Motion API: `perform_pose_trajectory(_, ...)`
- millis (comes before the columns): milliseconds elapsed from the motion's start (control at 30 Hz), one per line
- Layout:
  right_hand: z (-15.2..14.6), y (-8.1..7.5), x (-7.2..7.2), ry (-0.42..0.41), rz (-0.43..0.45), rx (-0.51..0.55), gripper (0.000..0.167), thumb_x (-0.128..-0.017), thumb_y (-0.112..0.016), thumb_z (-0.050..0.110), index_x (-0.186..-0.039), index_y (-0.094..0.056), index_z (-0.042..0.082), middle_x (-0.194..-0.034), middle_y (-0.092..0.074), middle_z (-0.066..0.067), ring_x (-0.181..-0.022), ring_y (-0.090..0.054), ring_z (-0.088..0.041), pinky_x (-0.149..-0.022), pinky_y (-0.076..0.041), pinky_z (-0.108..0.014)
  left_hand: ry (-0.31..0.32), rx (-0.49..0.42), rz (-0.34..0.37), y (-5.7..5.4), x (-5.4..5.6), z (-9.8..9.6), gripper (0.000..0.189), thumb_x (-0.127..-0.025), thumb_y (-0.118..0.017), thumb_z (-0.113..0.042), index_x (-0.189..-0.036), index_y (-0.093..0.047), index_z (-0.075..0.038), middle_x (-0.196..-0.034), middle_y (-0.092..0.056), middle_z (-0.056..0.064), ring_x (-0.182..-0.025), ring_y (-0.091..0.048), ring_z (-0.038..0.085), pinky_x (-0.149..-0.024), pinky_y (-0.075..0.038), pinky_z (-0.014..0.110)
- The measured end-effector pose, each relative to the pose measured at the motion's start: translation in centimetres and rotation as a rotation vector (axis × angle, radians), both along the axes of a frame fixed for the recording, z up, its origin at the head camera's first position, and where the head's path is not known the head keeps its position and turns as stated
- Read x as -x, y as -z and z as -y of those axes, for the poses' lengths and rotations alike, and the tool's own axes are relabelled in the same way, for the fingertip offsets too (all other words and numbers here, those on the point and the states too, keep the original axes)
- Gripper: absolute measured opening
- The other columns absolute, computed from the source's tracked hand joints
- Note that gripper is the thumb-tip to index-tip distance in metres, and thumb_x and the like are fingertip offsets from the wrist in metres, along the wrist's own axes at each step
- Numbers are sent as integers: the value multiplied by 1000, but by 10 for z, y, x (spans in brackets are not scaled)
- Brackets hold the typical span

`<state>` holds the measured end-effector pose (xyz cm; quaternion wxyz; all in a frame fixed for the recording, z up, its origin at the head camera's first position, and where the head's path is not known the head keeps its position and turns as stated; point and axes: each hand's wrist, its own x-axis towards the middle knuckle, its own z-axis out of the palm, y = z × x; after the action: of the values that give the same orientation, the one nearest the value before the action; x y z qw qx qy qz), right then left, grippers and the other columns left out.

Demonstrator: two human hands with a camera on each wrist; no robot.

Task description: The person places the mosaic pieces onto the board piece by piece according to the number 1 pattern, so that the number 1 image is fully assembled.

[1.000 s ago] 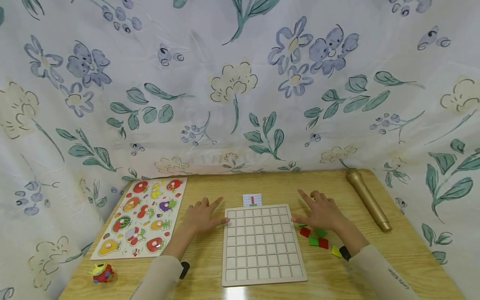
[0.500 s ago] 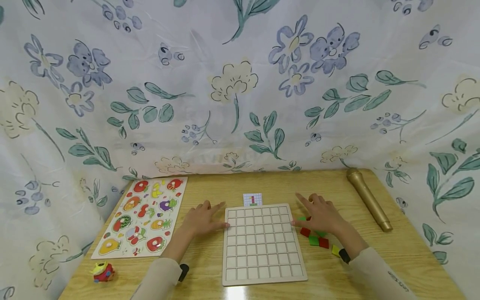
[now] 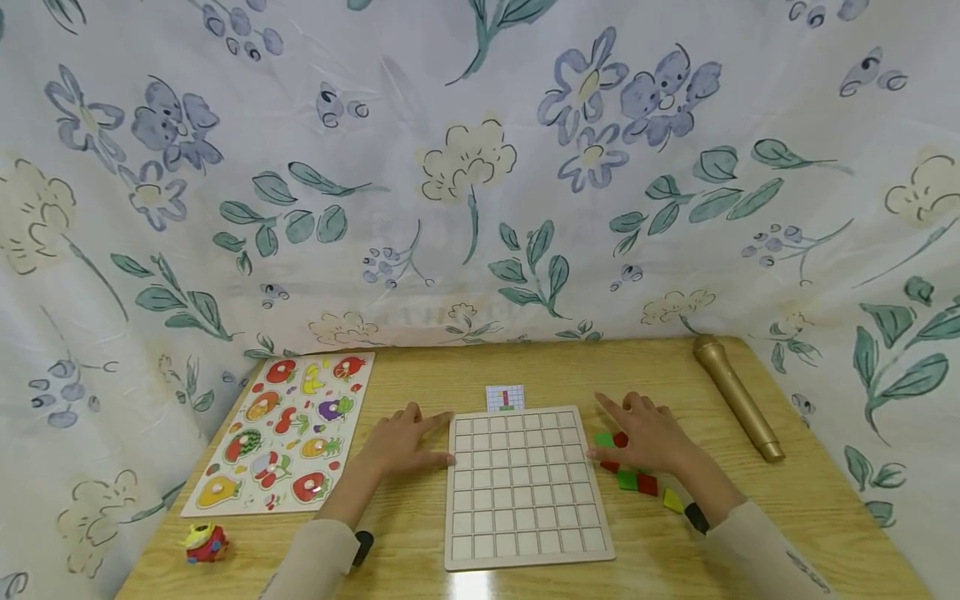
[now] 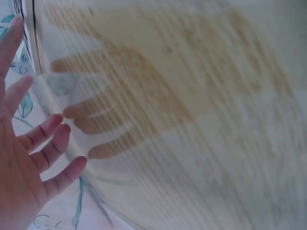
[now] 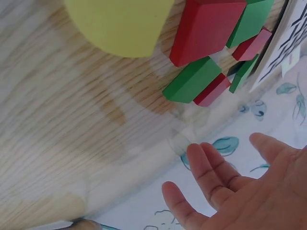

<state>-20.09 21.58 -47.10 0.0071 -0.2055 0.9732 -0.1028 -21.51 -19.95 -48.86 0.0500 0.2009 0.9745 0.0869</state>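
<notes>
A square wooden grid board [image 3: 522, 477] lies flat on the table, its cells bare. Beside its upper left edge is my left hand [image 3: 397, 442], thumb and index finger extended to the rim. My right hand [image 3: 648, 433] mirrors it at the upper right edge, fingers spread and thumb tip close to the rim; whether it touches is unclear. Partly under the right hand lie loose square tiles: green [image 3: 627, 481], red [image 3: 647, 485] and yellow [image 3: 672, 500]. In the right wrist view a red block [image 5: 208, 31] sits above the hand. Neither hand grips anything.
Behind the board lies a small printed grid card [image 3: 506, 397]. A fruit puzzle board [image 3: 281, 433] is at the left, with a small toy figure [image 3: 205, 543] in front of it. A gold microphone [image 3: 737, 398] lies at the right. A floral curtain [image 3: 480, 208] hangs behind the table.
Both hands have shifted slightly toward the near side along the board's edges. A green and a red tile beside the right hand show more now. The board stays about where it was.
</notes>
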Motion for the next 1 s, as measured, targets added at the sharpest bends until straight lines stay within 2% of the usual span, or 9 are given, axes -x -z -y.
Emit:
perform_pose_trajectory(167,-4,-2,-5,22,7,-1,96,-80,-64,72,-152,-41,13,-111,-55,-16,-99,-54,-30,-85,-43,-64,7,2,-9,3,0,1,78,-80,-62,-74,-146,-49,-37,-103,-46,6,-78,-43,18,-70,-38,39)
perform_pose_trajectory(267,-8,-6,-10,33,18,3,96,-80,-65,72,-152,-42,13,-109,-55,-15,-97,-54,-29,-84,-44,-62,8,6,-5,3,0,1,77,-80,-62,-74,-146,-49,-37,-104,-46,7,-80,-45,19,-72,-39,40)
perform_pose_trajectory(367,-14,-10,-13,33,29,-1,95,-80,-64,73,-151,-43,12,-107,-54,-13,-92,-52,-25,-77,-47,-52,11,16,-6,4,0,1,76,-80,-61,-74,-146,-49,-37,-105,-46,6,-81,-46,19,-73,-38,40)
perform_pose_trajectory(467,-21,-12,-15,27,47,-3,94,-81,-63,72,-149,-46,10,-103,-53,-11,-85,-48,-20,-68,-42,-39,8,22,-10,4,1,1,76,-80,-60,-75,-146,-49,-38,-103,-46,5,-81,-45,18,-72,-37,39)
perform_pose_trajectory(533,-26,-14,-17,27,52,-4,91,-81,-64,71,-145,-50,8,-101,-52,-10,-83,-46,-18,-66,-39,-35,7,26,-14,5,2,1,76,-80,-59,-76,-146,-49,-38,-103,-46,5,-81,-44,18,-73,-36,40)
perform_pose_trajectory(667,-34,-17,-24,27,43,-6,85,-78,-69,68,-136,-59,6,-99,-53,-9,-83,-48,-18,-66,-41,-35,8,22,-15,5,4,1,77,-80,-59,-76,-146,-49,-38,-105,-47,5,-84,-47,18,-76,-39,43)
perform_pose_trajectory(833,-42,-20,-32,26,33,-22,75,-75,-73,66,-118,-67,5,-101,-56,-10,-86,-56,-24,-68,-48,-41,7,26,-19,5,3,2,77,-80,-58,-77,-146,-50,-37,-105,-48,5,-85,-48,18,-76,-40,46)
perform_pose_trajectory(1000,-50,-21,-37,38,83,-29,65,-71,-79,63,-102,-68,8,-96,-56,-7,-80,-55,-21,-66,-47,-42,1,12,-18,6,2,2,77,-80,-59,-77,-145,-50,-37,-104,-48,5,-83,-47,18,-77,-40,48)
